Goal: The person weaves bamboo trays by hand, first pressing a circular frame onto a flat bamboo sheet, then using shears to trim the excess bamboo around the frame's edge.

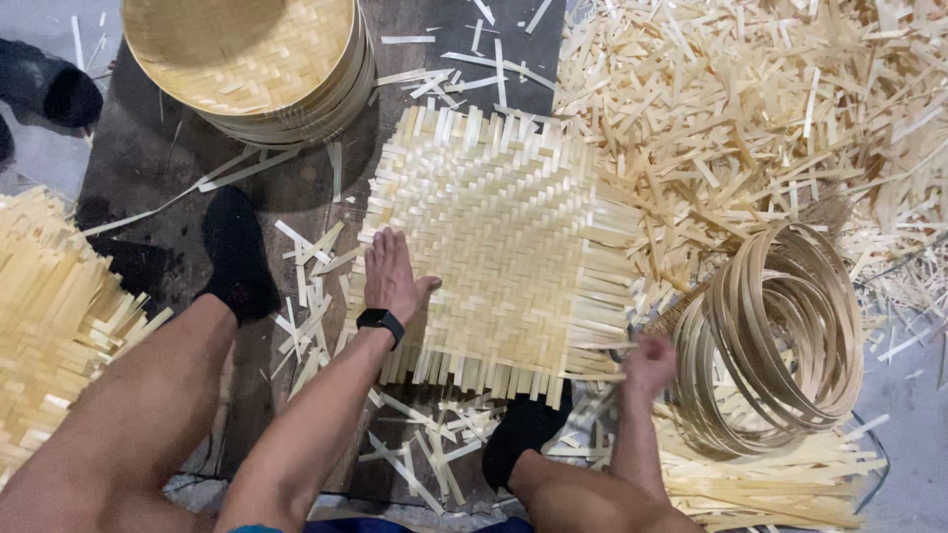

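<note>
Woven bamboo mat (499, 242) lies flat in the middle of the frame on a dark floor board (148, 158), its edges unfinished, loose strip ends sticking out on all four sides. Left hand (392, 276) rests palm-down, fingers together and flat, on the mat's lower-left part, a black wristwatch (380, 322) at the wrist; it grips nothing, only presses. Right hand (649, 363) sits at the mat's lower-right edge, just beside a coil of bamboo hoops (780, 336); it is blurred, looks loosely closed, and I cannot tell whether it holds a strip or a tool. Judgement on handling: the mat should be light, springy and thin, stiff along each strip but floppy as a whole sheet; the open weave would likely slip or splay if lifted by one corner or by the free ends. Safer to hold it flat with a spread palm on the woven field, or take it by two opposite sides inside the fringe. Strip edges are probably sharp and splintery. A stack of finished round woven trays (247, 64) stands at upper left, a heap of cut bamboo strips (750, 109) fills the upper right, another bundle of strips (54, 306) lies at the left edge. Black-socked feet (237, 259) rest on the board on either side.
</note>
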